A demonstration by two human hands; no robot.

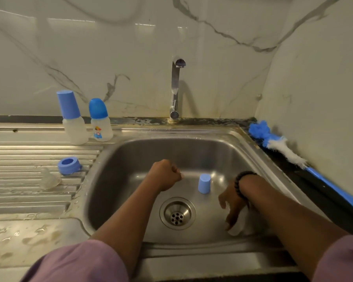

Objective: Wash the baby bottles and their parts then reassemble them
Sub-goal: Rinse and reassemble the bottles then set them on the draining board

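My right hand (230,206) reaches down into the front right of the sink (130,155), fingers curled over a clear bottle body (239,225) lying on the basin floor, mostly hidden under the hand. My left hand (165,175) hovers over the basin as a closed fist with nothing seen in it. A small blue cap (204,183) stands mouth-down in the sink between the two hands. On the drainboard lie a blue collar ring (68,165) and a clear nipple (48,180). Two capped bottles (72,121) (100,122) stand at the back left.
The faucet (175,88) rises behind the basin with no water running. The drain strainer (177,212) sits at the front centre of the basin. A blue and white bottle brush (273,142) lies along the right ledge by the wall. The ridged drainboard (18,192) is wet.
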